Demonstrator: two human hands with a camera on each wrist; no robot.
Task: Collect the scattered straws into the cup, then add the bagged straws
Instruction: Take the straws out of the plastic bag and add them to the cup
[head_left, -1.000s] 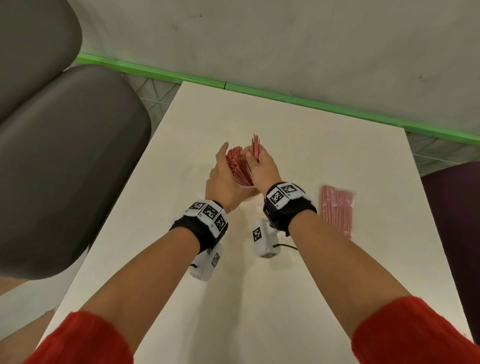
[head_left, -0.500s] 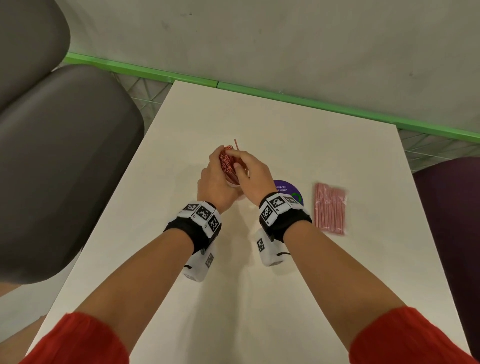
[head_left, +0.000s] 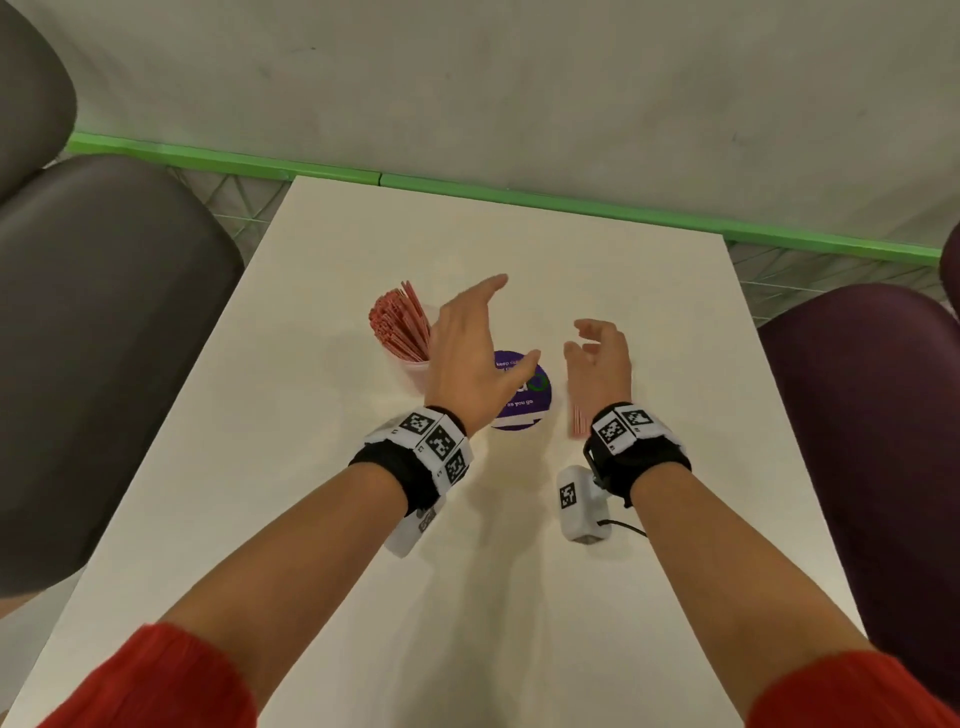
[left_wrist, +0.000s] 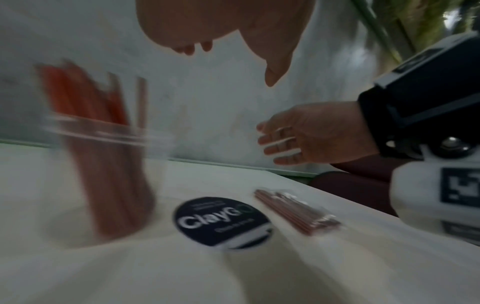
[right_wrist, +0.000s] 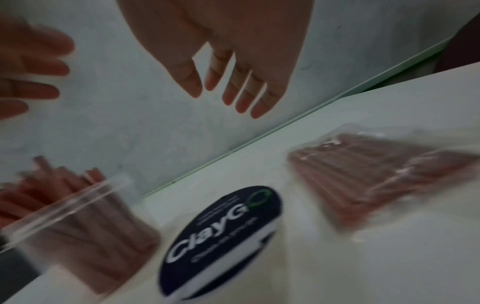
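Note:
A clear plastic cup stands on the white table, filled with a bundle of red straws; it also shows in the left wrist view and right wrist view. My left hand hovers just right of the cup, fingers straight, holding nothing. My right hand hangs above a clear bag of red straws that lies flat on the table, fingers loosely curled and empty. The bag of straws is mostly hidden under the right hand in the head view.
A round dark purple sticker sits on the table between cup and bag. A grey chair stands to the left, a dark purple chair to the right. A green strip runs along the wall behind the table.
Both hands have let go of the straws and cup and moved right; the cup of straws now stands alone, and the right hand is over the bag.

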